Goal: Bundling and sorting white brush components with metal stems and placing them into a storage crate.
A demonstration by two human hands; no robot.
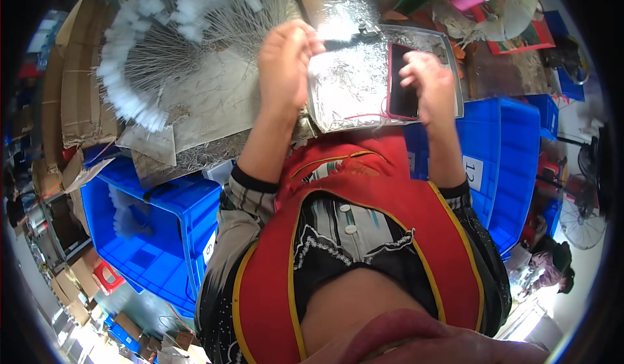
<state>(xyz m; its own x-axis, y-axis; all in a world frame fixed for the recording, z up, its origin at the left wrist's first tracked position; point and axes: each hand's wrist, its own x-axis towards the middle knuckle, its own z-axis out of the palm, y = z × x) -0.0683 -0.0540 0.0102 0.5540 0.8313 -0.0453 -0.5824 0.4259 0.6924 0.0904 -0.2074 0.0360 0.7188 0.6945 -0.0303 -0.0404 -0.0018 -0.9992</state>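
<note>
Over one metal tray (344, 97), two hands (286, 58).

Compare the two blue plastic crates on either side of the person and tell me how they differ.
The left blue crate shows its open inside, with a few white-tipped pieces lying in it; the right blue crate shows mostly its flat outer wall and rim, its inside out of view. The left one sits under sheets of cardboard at its far edge; the right one sits against the metal tray. Both are bright blue and carry a white label.
</note>
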